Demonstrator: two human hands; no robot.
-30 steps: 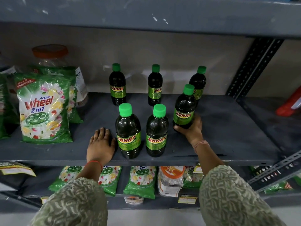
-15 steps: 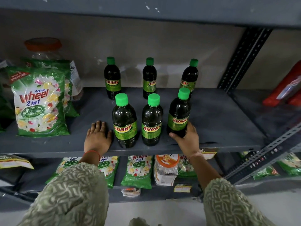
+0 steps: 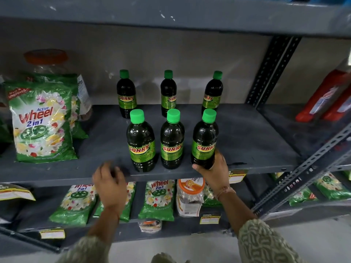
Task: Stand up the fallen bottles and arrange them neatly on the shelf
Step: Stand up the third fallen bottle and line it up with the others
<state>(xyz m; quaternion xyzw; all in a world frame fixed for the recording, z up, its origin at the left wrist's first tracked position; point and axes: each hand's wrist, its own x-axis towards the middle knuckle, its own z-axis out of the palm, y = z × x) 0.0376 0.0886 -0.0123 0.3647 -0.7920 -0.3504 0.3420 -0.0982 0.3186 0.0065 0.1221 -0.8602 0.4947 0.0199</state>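
Several dark "Sunny" bottles with green caps stand upright on the grey shelf (image 3: 247,141), in two rows of three. The back row holds a left bottle (image 3: 126,93), a middle bottle (image 3: 168,93) and a right bottle (image 3: 212,93). In the front row stand a left bottle (image 3: 141,143), a middle bottle (image 3: 172,141) and a right bottle (image 3: 204,141). My right hand (image 3: 215,170) grips the base of the front right bottle. My left hand (image 3: 110,184) hovers, blurred, at the shelf's front edge, fingers apart and holding nothing.
Green "Wheel" detergent packs (image 3: 40,122) and an orange-lidded jar (image 3: 47,61) fill the shelf's left side. Red bottles (image 3: 326,97) lie on the neighbouring shelf to the right, past a slotted upright (image 3: 273,69). More packs (image 3: 157,199) sit on the shelf below.
My right hand has drawn the front right bottle forward into line with the other two front bottles. My left hand has lifted off the shelf and pulled back to its edge.
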